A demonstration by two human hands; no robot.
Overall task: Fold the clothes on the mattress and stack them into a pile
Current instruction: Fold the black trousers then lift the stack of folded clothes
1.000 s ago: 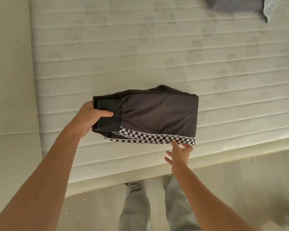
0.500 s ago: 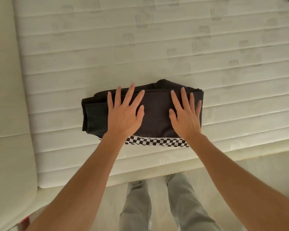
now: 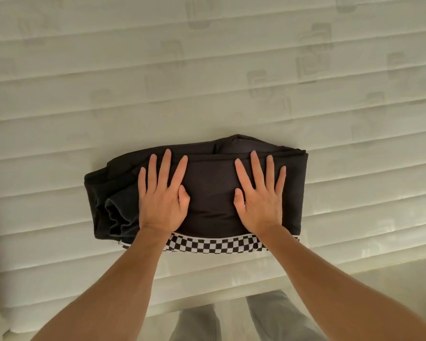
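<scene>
A folded dark grey garment [image 3: 210, 193] with a black-and-white checkered stripe [image 3: 214, 244] along its near edge lies on the cream quilted mattress [image 3: 207, 82], close to the front edge. My left hand [image 3: 161, 193] presses flat on the garment's left half, fingers straight and spread. My right hand [image 3: 261, 193] presses flat on its right half in the same way. A ribbed cuff bunches at the garment's left end [image 3: 113, 212].
The mattress front edge [image 3: 207, 291] runs across the lower part of the view. Below it stand my legs in grey trousers [image 3: 268, 318] on a pale floor. No other clothes show in this frame.
One second ago my left hand gripped the garment's left end and the right touched its near edge. Both hands then laid flat on top, and the view has come closer over the garment.
</scene>
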